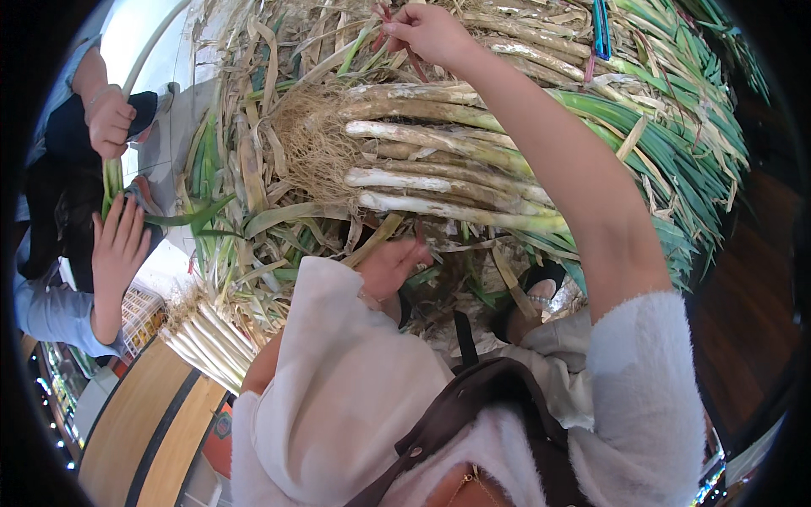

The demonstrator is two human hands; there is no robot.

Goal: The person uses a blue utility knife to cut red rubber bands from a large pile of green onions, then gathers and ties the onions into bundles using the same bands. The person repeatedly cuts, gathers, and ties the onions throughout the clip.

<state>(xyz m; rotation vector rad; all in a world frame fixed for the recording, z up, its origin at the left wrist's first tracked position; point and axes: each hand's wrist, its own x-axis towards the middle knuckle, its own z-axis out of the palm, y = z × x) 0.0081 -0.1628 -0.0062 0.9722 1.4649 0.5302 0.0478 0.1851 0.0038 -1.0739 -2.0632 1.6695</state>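
A thick bundle of long green onions [437,136] lies across in front of me, its roots to the left and green leaves to the right. At its far side my right hand [427,35] pinches a red tie strip [415,66], part of which hangs down to the stalks. On the near side, low by the bundle, my left hand [389,266] is slightly blurred. Its fingers are closed around a red strip end [419,229]. Whether both ends belong to one strip is hidden beneath the stalks.
More green onions [545,38] lie behind, with a narrow blue item [602,28] on them. Dry leaf litter [260,127] spreads left. A co-worker's hands [117,241] hold a stalk [113,177]. Peeled onions [212,339] rest by a wooden bench [139,405] and a white basket [140,317].
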